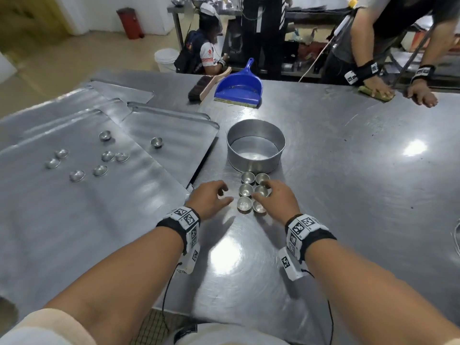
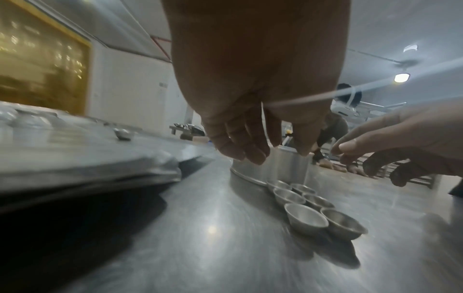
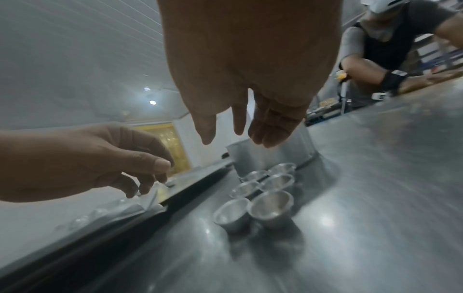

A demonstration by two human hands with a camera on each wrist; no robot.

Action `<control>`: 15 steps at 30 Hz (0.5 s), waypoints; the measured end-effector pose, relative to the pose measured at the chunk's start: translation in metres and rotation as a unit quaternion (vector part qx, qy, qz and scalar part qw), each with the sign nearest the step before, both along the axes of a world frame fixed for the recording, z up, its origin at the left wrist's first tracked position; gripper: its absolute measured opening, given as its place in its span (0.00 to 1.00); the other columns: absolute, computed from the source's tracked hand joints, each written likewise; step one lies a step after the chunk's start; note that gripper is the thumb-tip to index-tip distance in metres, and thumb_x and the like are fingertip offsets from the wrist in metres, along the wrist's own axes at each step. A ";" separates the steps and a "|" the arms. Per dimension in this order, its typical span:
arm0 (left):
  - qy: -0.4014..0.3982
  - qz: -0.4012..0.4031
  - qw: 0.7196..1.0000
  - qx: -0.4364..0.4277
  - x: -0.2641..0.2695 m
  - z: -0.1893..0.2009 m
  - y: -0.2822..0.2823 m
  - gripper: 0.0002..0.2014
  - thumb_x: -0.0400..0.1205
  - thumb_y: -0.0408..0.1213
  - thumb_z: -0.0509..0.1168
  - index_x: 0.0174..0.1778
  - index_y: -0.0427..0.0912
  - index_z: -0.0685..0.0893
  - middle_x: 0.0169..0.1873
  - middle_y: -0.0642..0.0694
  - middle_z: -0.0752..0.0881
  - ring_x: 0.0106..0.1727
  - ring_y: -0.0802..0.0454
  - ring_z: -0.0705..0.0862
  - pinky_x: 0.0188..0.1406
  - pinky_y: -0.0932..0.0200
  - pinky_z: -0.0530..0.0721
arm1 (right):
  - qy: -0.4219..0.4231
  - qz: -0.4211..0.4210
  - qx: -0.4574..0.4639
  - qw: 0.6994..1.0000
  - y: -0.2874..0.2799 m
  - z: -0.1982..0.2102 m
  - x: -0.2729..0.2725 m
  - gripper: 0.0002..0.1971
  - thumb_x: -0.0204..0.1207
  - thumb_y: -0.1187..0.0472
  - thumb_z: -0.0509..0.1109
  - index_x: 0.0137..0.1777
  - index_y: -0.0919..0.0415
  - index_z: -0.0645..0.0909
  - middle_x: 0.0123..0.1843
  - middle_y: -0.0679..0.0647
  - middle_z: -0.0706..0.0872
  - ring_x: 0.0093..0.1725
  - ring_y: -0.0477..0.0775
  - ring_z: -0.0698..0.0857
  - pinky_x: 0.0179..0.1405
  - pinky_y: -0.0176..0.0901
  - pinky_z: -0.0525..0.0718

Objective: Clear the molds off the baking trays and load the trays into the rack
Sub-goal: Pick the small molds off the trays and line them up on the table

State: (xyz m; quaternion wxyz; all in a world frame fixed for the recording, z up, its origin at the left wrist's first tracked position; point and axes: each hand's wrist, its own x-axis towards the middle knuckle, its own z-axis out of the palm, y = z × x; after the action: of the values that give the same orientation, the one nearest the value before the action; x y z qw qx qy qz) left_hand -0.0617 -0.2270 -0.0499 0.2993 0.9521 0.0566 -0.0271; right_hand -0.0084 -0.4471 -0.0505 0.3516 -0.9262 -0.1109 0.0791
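Molds (image 1: 253,192) sit in pairs beside the pan (image 1: 255,145); both hands, left (image 1: 210,199) and right (image 1: 278,201), relaxed, empty.

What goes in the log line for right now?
left hand open | right hand open | six molds grouped on table | others on tray

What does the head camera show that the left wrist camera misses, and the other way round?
Only the head view shows the blue dustpan, the brush beside it, and the nine small molds scattered on the baking trays.

Only the left wrist view shows the ceiling lamp and the underside of the left hand's fingers, relaxed and empty.

Both show the six cup molds standing in two rows on the steel table, the round cake pan behind them, and the right hand hovering nearby.
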 end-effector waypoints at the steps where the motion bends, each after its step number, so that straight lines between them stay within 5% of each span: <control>1: 0.000 0.013 1.000 0.005 -0.007 0.009 0.005 0.17 0.80 0.54 0.73 0.60 0.48 0.85 0.47 0.53 0.87 0.48 0.53 0.85 0.48 0.56 0.83 | -0.006 0.019 -0.004 1.000 0.008 0.007 0.002 0.21 0.76 0.42 0.74 0.66 0.50 0.83 0.64 0.51 0.84 0.55 0.51 0.83 0.55 0.47 0.80; 8: 0.021 0.126 0.991 0.048 -0.078 0.055 0.073 0.16 0.79 0.57 0.73 0.53 0.49 0.86 0.43 0.53 0.86 0.45 0.54 0.85 0.41 0.59 0.79 | -0.006 0.176 -0.032 0.984 0.089 0.045 -0.008 0.26 0.77 0.40 0.73 0.69 0.54 0.84 0.67 0.54 0.86 0.63 0.55 0.85 0.63 0.48 0.81; 15: 0.075 0.215 0.971 0.071 -0.144 0.063 0.174 0.20 0.78 0.58 0.74 0.57 0.48 0.86 0.43 0.52 0.85 0.46 0.50 0.85 0.47 0.56 0.82 | -0.017 0.276 -0.038 0.960 0.192 0.067 -0.026 0.24 0.76 0.41 0.73 0.68 0.52 0.83 0.66 0.54 0.84 0.62 0.55 0.84 0.63 0.51 0.82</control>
State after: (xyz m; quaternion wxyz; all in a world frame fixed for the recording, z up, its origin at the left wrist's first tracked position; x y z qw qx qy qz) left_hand -0.2055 -0.0535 0.0132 0.2249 0.9315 0.2842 -0.0294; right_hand -0.0349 -0.2550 0.0164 0.2789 -0.8734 -0.3653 0.1612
